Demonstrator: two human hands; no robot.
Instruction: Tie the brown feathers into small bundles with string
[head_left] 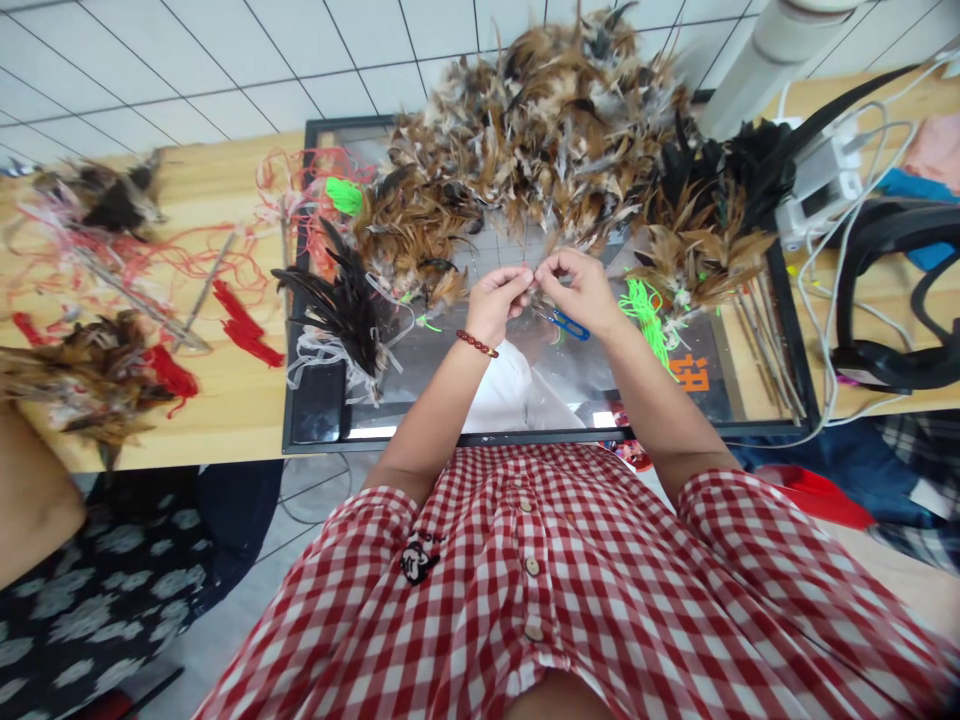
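Note:
My left hand (498,304) and my right hand (579,288) meet above a dark glass panel (442,385), fingertips pinched together. Whatever lies between the fingertips is too small to make out. Just below my right hand is a blue-handled tool (570,325), perhaps thread snips; I cannot tell whether it hangs from the hand or rests on the glass. Beyond my hands rises a big heap of brown feathers (555,130). Bright green threads (646,318) lie by my right forearm. Black feathers (349,300) with white ties lie left of my left hand.
Thin sticks (769,345) lie along the panel's right side. A white power strip (821,185), cables and a black strap-like frame (859,310) are farther right. Red thread (247,325) and a feather bunch (90,375) lie at left, near another person's arm (34,490).

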